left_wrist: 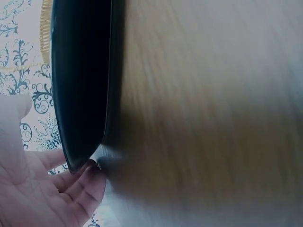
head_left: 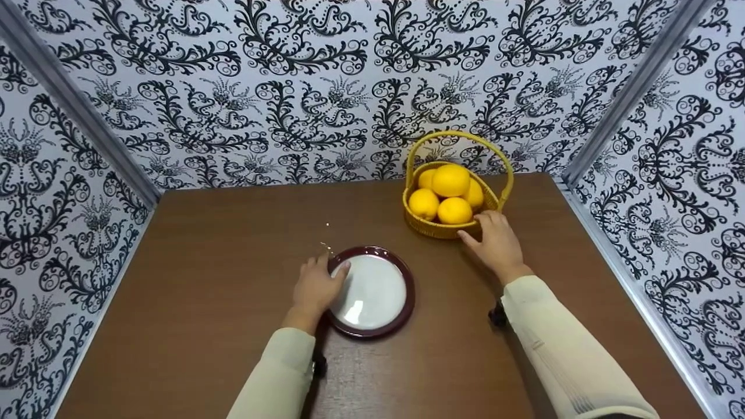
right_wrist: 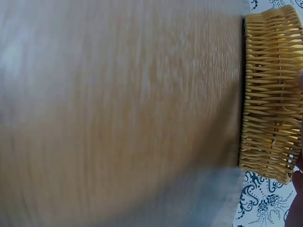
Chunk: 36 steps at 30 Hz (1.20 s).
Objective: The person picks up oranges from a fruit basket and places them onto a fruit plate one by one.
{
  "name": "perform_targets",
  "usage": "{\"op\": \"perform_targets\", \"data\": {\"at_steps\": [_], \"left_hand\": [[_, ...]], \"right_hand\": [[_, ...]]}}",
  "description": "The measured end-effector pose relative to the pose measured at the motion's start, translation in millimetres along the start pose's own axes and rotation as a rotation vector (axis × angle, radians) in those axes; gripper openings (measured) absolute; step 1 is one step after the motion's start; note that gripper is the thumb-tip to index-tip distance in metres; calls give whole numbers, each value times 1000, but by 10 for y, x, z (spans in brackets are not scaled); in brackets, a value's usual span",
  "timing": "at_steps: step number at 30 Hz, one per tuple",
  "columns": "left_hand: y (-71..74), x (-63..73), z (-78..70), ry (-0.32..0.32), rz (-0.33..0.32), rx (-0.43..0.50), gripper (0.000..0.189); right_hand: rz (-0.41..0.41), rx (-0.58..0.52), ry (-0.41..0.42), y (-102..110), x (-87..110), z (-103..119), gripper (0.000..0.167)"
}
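A white plate [head_left: 372,294] with a dark red rim lies on the brown table. At its left rim is my left hand [head_left: 317,286], thumb over the plate's edge. In the left wrist view the fingers [left_wrist: 85,189] touch the rim, and the thumb stands apart from it. Farther back on the right stands a yellow wicker basket [head_left: 433,228] with a tall handle, holding several oranges [head_left: 450,180]. My right hand [head_left: 497,244] is at the basket's front right rim, fingertips on the rim and thumb spread in front. Only a sliver of that hand shows in the right wrist view.
Patterned walls [head_left: 302,105] enclose the table [head_left: 221,291] at the back and both sides. The basket stands close to the back wall. Metal posts [head_left: 617,99] run up the corners, and a metal strip [head_left: 628,279] edges the right side.
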State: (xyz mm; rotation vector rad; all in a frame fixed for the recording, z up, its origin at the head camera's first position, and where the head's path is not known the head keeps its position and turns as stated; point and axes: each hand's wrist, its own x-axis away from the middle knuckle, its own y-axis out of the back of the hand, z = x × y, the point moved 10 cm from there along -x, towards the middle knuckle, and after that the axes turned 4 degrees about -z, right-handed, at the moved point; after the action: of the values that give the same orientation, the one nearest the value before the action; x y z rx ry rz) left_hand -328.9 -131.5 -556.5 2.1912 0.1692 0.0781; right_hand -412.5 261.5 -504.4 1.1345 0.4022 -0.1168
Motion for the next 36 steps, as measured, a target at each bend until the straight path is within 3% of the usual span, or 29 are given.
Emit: {"op": "perform_targets", "data": {"at_steps": [10,19,28,36], "left_hand": [[49,-4,-6,16,-67,56,51],[97,32,-15,29,-77,24,39],[131,32,-33,-21,-114,9,30],[78,20,6,-2,-83,8,28]], "right_hand": [[95,12,-35,-5,-68,-39,54],[87,1,-17,-14,-95,-28,51],[54,12,6,-3,-76,-10,50],[58,4,7,-14,-78,-14,52]]}}
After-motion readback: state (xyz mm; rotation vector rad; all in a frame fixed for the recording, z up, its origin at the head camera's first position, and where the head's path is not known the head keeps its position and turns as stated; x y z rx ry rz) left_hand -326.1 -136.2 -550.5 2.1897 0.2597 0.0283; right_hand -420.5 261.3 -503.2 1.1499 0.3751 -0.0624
